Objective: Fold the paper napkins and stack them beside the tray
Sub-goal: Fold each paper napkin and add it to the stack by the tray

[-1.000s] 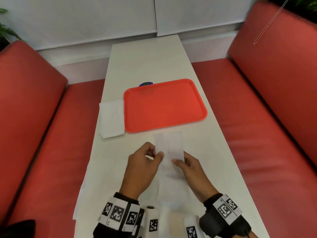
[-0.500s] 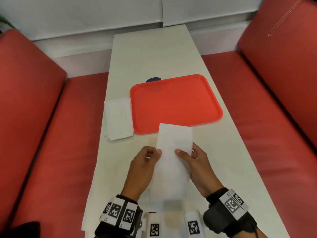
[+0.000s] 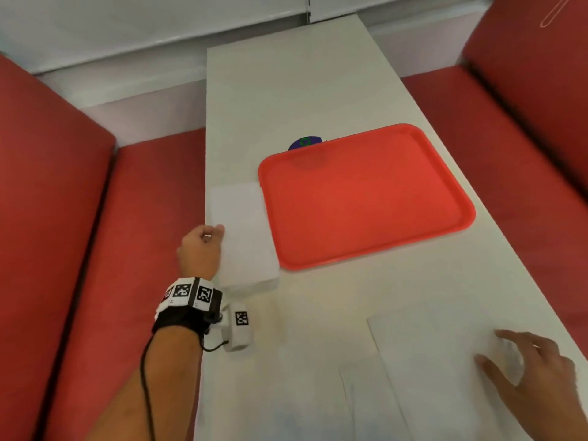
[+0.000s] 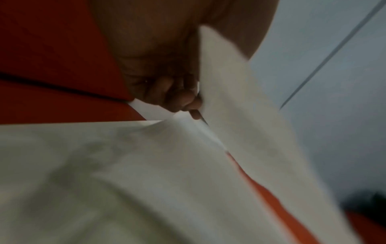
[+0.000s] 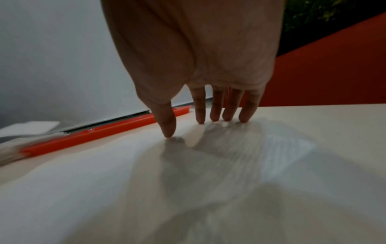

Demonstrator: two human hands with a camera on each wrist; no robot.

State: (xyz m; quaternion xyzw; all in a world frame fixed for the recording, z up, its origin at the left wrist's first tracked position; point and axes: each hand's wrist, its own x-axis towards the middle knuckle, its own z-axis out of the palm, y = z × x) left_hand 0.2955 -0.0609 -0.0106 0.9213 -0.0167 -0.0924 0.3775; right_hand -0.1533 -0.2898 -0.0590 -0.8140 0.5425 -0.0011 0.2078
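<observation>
Nearest, the right hand (image 3: pixel 534 370) has its fingers (image 5: pixel 200 113) spread and straight, tips pressing an unfolded napkin (image 3: pixel 445 361) flat on the table (image 3: pixel 302 90). Further on, the left hand (image 3: pixel 200 249) curls to pinch the folded napkin (image 3: pixel 245 249) it lays on the stack touching the left rim of the red tray (image 3: pixel 362 198). That stack sits at the table edge; a careless release could nudge napkins off, or leave the top one skewed

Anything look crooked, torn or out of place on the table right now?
One small oddity: a dark blue round thing pokes out from under the tray's far edge. The folded stack lies square beside the tray.
</observation>
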